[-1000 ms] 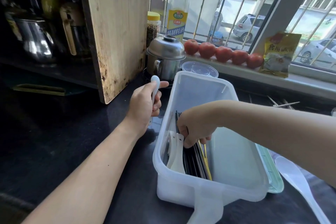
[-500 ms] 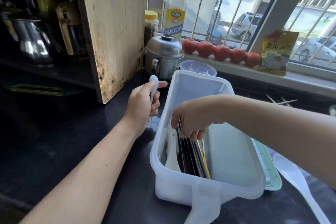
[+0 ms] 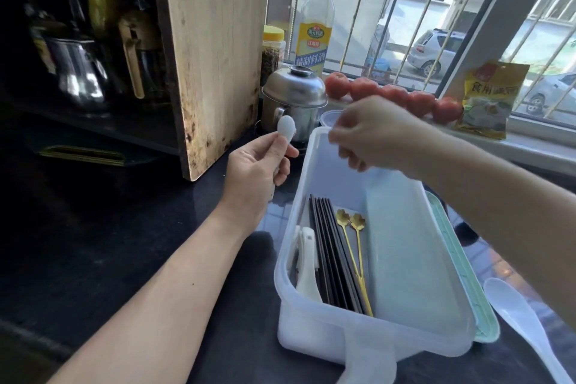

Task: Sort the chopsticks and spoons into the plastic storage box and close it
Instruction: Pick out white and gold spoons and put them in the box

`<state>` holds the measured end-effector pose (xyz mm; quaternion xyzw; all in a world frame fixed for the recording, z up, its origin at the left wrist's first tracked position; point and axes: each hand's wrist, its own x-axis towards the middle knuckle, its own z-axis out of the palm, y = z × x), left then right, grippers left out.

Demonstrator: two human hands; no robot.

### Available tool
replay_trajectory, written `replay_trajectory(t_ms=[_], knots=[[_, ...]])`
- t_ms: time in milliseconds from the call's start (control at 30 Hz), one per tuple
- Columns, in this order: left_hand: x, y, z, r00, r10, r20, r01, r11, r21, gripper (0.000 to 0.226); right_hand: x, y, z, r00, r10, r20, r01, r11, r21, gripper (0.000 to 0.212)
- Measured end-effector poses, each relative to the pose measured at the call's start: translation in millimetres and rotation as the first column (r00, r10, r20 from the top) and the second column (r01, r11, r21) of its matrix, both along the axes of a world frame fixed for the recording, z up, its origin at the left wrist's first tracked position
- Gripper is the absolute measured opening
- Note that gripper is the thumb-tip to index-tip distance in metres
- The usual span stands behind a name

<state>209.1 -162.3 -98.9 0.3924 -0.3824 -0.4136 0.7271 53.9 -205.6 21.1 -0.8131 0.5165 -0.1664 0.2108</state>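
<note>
your left hand (image 3: 252, 171) grips a white spoon (image 3: 286, 129), handle end up, just left of the storage box (image 3: 367, 340). your right hand (image 3: 371, 134) hovers over the box's far end, blurred, fingers loosely curled, nothing in it as far as i can tell. in the box, left side: white spoons (image 3: 307, 262), black chopsticks (image 3: 333, 256), two gold spoons (image 3: 352, 227). green lid (image 3: 467, 284) lies right of the box, another white spoon (image 3: 523, 324) on the counter beyond it.
</note>
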Motion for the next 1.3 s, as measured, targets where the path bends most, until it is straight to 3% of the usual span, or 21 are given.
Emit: replay_trajectory(t_ms=[67, 100, 200, 267, 367, 433, 533, 700, 767, 867, 1033, 1133, 1200, 1300], knots=[[0.7, 2.3, 2.4, 1.0, 0.007, 0.001, -0.007, 0.998, -0.059, 0.018, 5.7, 6.8, 13.0, 0.975, 0.065, 0.213, -0.049, 0.996, -0.079, 0.02], [0.7, 2.9, 3.2, 1.0, 0.004, 0.001, -0.004, 0.996, -0.09, 0.019, 10.5, 11.9, 14.8, 0.963, 0.128, 0.238, -0.112, 0.99, -0.082, 0.018], [-0.6, 3.1, 2.5, 0.996, 0.028, 0.082, -0.015, 0.988, -0.155, 0.018, 23.6, 22.9, 6.9, 0.942, 0.303, 0.143, -0.286, 0.95, -0.129, 0.012], [-0.7, 2.0, -0.1, 0.987, 0.072, 0.145, -0.046, 0.983, -0.176, 0.014, 23.7, 21.4, 3.8, 0.939, 0.324, 0.115, -0.295, 0.931, -0.218, 0.014], [0.7, -2.0, -5.7, 0.956, 0.189, 0.226, -0.158, 0.976, -0.149, 0.019, 10.1, 20.6, 10.8, 0.929, 0.242, 0.281, -0.135, 0.926, -0.352, 0.016], [0.8, -3.8, -5.9, 0.945, 0.24, 0.222, -0.225, 0.97, -0.089, 0.03, -5.0, 24.8, 18.0, 0.91, 0.177, 0.375, 0.042, 0.86, -0.509, 0.005], [-2.7, -4.7, -5.3, 0.956, 0.211, 0.203, -0.215, 0.977, -0.004, 0.029, -25.5, 42.2, 22.9, 0.949, 0.059, 0.309, 0.145, 0.788, -0.598, 0.011], [-3.1, -6.8, -10.2, 0.957, 0.168, 0.235, -0.179, 0.983, 0.026, 0.028, -34.1, 73.6, 8.6, 0.987, 0.022, -0.158, -0.079, 0.927, -0.365, 0.024], [-1.8, -7.6, -9.9, 0.965, 0.155, 0.21, -0.17, 0.984, 0.055, 0.027, -30.2, 81.8, 1.7, 0.949, 0.101, -0.299, -0.155, 0.974, -0.163, 0.024], [-1.5, -9.0, -12.9, 0.977, 0.109, 0.184, -0.127, 0.988, 0.085, 0.026, -20.0, 87.0, -10.6, 0.835, 0.293, -0.466, -0.302, 0.952, 0.059, 0.025], [-3.8, -11.6, -16.9, 0.985, -0.007, 0.171, -0.017, 0.991, 0.134, 0.03, 1.2, 81.6, -39.5, 0.559, 0.575, -0.598, -0.458, 0.815, 0.355, 0.017], [-2.8, -11.8, -17.5, 0.988, -0.012, 0.157, -0.011, 0.989, 0.145, 0.032, 3.5, 79.5, -46.7, 0.449, 0.657, -0.606, -0.504, 0.746, 0.435, 0.018], [-2.0, -11.6, -18.0, 0.989, -0.006, 0.146, -0.016, 0.988, 0.152, 0.033, -0.4, 79.5, -40.1, 0.421, 0.681, -0.599, -0.506, 0.724, 0.468, 0.018], [-2.6, -12.1, -18.1, 0.991, -0.015, 0.13, -0.005, 0.988, 0.153, 0.032, -6.7, 69.2, -30.7, 0.506, 0.62, -0.6, -0.439, 0.784, 0.44, 0.02]])
